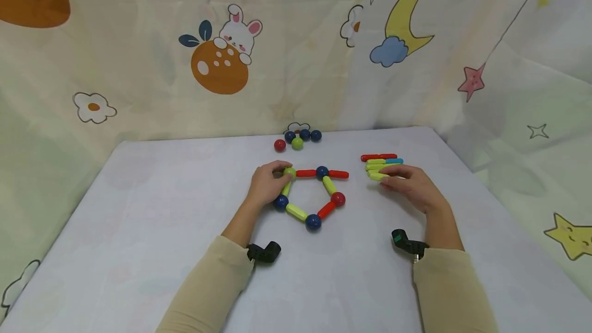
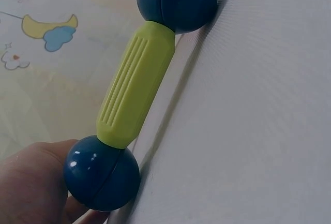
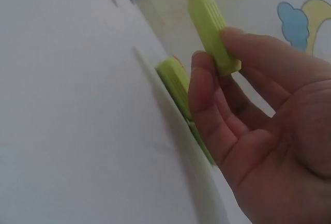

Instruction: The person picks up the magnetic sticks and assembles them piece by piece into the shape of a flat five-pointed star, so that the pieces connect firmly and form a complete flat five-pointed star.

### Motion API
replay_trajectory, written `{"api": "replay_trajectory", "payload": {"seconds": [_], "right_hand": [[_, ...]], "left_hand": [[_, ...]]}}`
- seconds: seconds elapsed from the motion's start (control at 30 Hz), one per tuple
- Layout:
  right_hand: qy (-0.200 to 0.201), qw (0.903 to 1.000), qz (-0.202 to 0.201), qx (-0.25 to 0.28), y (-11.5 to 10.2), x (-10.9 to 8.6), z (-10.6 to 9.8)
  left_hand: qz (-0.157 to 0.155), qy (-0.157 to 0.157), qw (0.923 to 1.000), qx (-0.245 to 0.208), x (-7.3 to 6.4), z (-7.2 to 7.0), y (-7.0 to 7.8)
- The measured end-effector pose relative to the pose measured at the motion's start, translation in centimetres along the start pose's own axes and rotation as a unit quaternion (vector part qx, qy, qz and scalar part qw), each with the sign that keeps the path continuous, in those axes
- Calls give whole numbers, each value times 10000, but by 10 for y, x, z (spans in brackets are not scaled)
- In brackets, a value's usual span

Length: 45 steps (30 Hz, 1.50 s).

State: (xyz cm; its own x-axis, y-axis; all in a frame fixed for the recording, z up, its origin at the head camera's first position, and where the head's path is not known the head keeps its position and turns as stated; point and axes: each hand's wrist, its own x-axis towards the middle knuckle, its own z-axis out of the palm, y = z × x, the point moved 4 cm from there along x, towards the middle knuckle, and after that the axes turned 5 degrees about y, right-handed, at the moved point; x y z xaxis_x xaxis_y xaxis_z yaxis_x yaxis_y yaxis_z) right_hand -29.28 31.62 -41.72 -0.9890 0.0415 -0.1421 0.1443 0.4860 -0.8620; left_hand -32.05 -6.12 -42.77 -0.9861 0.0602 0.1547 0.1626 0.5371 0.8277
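Observation:
A five-sided ring of balls and rods lies on the white table, with a red ball (image 1: 338, 199) at its right and a dark blue ball (image 1: 313, 222) at its near corner. My left hand (image 1: 265, 185) grips the ring's green ball (image 1: 290, 172) at the far left corner. One spare red rod (image 1: 339, 174) sticks out rightward from the far blue ball (image 1: 322, 172). In the left wrist view a yellow-green rod (image 2: 136, 84) joins two blue balls. My right hand (image 1: 411, 186) pinches a yellow-green rod (image 3: 209, 30) between thumb and fingers, raised beside the loose rods.
Several loose rods lie in a row at the right: red rods (image 1: 379, 157), yellow-green rods (image 1: 375, 162) and a blue rod (image 1: 394, 161). Loose balls, including a red ball (image 1: 279, 145) and a green ball (image 1: 297, 143), sit at the table's back edge against a printed cloth (image 1: 152, 66).

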Motion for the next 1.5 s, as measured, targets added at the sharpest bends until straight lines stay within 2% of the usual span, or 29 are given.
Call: {"api": "replay_trajectory", "payload": {"seconds": [0.23, 0.63, 1.03, 1.2, 1.5], "right_hand": [[-262, 9992, -152, 278, 0, 2, 17], [-707, 9969, -190, -297, -7, 5, 38], [-1003, 9940, -428, -94, -16, 3, 49], [-1044, 9934, -469, -90, -16, 3, 52], [-755, 9965, -338, 98, -15, 7, 54]], "left_hand": [[-124, -97, 9999, -20, -3, 6, -3], [-81, -61, 9999, 23, -1, 5, -4], [-50, -16, 10000, 11, -1, 5, -2], [-93, 6, 10000, 33, -2, 4, -3], [-73, 9, 10000, 51, -1, 3, -1]]}}
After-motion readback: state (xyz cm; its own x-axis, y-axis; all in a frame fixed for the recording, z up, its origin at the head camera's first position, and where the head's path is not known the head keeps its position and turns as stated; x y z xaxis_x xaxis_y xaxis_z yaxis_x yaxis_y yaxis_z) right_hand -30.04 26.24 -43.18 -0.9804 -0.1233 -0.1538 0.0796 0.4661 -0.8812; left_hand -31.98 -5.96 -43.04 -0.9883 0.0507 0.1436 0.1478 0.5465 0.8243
